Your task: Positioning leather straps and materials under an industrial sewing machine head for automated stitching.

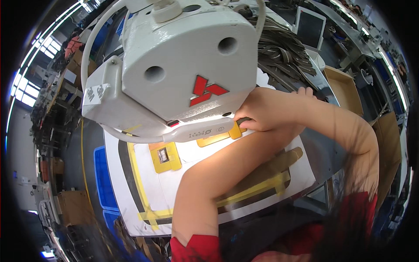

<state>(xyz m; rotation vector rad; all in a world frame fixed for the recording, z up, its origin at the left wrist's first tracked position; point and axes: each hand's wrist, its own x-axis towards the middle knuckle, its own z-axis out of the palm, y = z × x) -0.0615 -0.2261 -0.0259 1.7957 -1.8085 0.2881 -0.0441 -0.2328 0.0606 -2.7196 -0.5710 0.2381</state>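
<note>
My right hand [255,111] is closed on a yellow plate [236,131] with a dark piece in it, just right of the white machine head [170,65]. My left forearm crosses beneath the right one; my left hand [305,92] shows only bent fingertips behind my right wrist, near dark strips, and what they grip is hidden. Another yellow plate [174,158] with a rectangular window lies on the white board [150,187], which has yellow tape and dark bands along its edges. A slim white light bar [196,131] hangs under the head.
A pile of dark strips [283,48] lies at the back right, beside a white-framed screen [309,28] and an open cardboard box [342,91]. Blue bins [104,177] stand left of the board. Farther left are shelving and cartons [74,205].
</note>
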